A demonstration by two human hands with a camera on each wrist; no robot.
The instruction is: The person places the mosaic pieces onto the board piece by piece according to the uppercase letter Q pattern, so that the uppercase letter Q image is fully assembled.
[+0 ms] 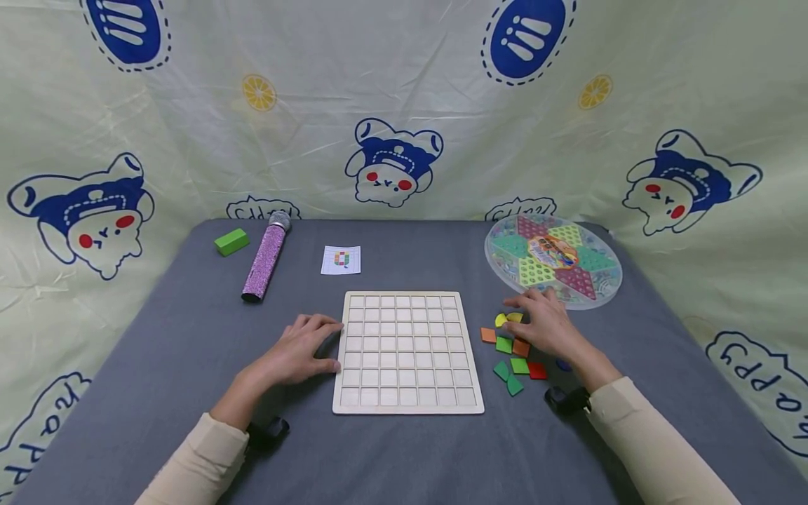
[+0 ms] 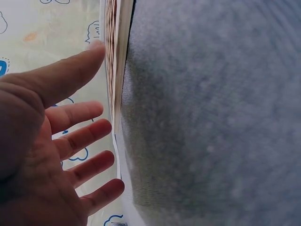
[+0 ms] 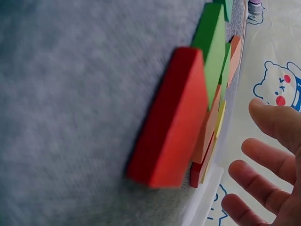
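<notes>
A pale wooden grid board [image 1: 404,409] lies flat in the middle of the grey table. At its left edge is my left hand [image 1: 299,351], fingers and thumb extended with the tips right at the rim. The left wrist view shows that hand's fingers spread beside the board's side [image 2: 121,61]. My right hand [image 1: 548,326] hovers over small coloured tiles right of the board, fingers loosely bent and nothing between them. Among these are an orange square [image 1: 488,335], a lime square [image 1: 520,366], a red tile [image 3: 169,122], green pieces [image 1: 515,385] and yellow ones [image 1: 501,320].
Behind the right hand lies a round Chinese checkers set [image 1: 595,298]. A small card [image 1: 341,260] with a coloured pattern is beyond the board. Back left are a purple glittery microphone [image 1: 265,263] and a green block [image 1: 231,242]. A printed curtain [image 1: 404,91] hangs behind.
</notes>
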